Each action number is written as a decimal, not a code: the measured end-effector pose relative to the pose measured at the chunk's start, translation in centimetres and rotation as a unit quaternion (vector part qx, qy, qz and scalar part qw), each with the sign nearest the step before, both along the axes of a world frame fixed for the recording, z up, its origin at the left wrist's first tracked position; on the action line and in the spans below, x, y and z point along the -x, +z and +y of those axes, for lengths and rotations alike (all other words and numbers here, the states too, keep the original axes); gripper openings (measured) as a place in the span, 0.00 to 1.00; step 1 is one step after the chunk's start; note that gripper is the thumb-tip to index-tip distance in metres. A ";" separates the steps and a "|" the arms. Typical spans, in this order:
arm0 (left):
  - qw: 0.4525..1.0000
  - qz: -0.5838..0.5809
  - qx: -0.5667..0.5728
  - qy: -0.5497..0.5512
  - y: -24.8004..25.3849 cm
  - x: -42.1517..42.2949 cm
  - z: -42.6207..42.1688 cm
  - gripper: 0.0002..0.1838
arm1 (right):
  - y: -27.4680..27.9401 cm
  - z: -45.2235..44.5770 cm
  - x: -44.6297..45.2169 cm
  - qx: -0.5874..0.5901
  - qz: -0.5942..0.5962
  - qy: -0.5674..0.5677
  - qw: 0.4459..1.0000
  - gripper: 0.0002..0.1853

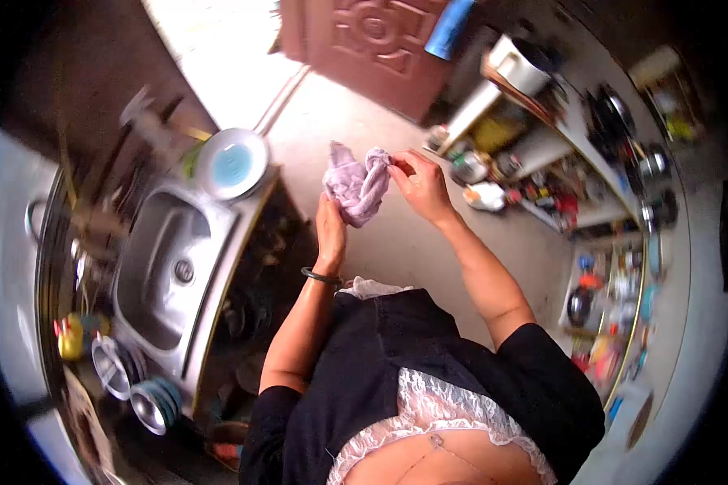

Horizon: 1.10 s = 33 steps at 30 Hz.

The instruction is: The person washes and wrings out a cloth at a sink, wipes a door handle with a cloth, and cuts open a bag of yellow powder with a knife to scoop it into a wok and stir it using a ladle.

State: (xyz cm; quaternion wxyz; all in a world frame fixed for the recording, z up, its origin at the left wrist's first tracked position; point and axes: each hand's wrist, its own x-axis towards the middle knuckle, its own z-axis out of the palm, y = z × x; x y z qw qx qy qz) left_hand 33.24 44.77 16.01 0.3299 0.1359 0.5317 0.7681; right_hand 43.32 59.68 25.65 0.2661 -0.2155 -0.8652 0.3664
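Note:
A crumpled pale purple cloth [356, 187] hangs in the air in front of my body, partly folded and twisted. My left hand [330, 222] grips its lower left side, with a dark bangle on that wrist. At the upper right of the cloth, the fingers of my right hand [419, 184] pinch an edge. Left of the hands is a steel sink [170, 267] set in a counter. A white basin [233, 164] with a bluish inside stands at the sink's far end.
Stacked bowls [155, 404] and a yellow bottle [77, 335] sit near the sink. On the right, shelves [566, 145] hold pots, bottles and a white rice cooker [519, 66]. A reddish-brown door [372, 48] stands open ahead, with bright light coming through the doorway.

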 end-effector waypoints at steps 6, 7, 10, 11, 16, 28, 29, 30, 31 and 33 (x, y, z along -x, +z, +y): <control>0.984 0.108 0.105 -0.093 -0.2 -3.2 11.0 0.14 | 0.3 7.5 -8.3 0.095 0.133 -0.078 0.983 0.05; 0.991 0.008 0.092 -0.096 -0.1 -3.2 12.6 0.13 | 0.1 9.2 -8.9 0.141 0.131 -0.112 0.975 0.05; 0.974 -0.199 0.072 -0.083 0.5 -2.6 16.4 0.12 | -0.5 13.0 -9.6 0.189 0.101 -0.150 0.965 0.06; 0.973 -0.191 0.072 -0.104 0.3 -1.9 17.4 0.13 | -0.7 14.0 -9.4 0.195 0.106 -0.164 0.961 0.07; 0.961 -0.172 0.153 -0.156 -1.8 3.4 24.6 0.19 | -1.9 22.1 -4.7 0.317 0.190 -0.199 0.908 0.08; 0.955 0.221 0.079 -0.182 -0.8 19.7 45.9 0.26 | -3.2 45.4 16.8 0.247 0.043 -0.182 0.951 0.11; 0.933 0.313 0.059 -0.166 1.2 20.6 47.2 0.29 | -2.6 46.3 18.7 0.248 0.033 -0.162 0.954 0.11; 0.927 0.334 0.067 -0.159 3.1 21.5 48.5 0.30 | -2.4 47.2 20.6 0.278 0.039 -0.143 0.949 0.11; 0.920 0.355 0.076 -0.150 4.7 22.6 49.9 0.31 | -2.3 48.1 22.7 0.307 0.045 -0.121 0.943 0.12; 0.916 0.365 0.104 -0.129 5.1 25.9 52.5 0.31 | -1.4 49.9 26.7 0.321 0.055 -0.090 0.941 0.09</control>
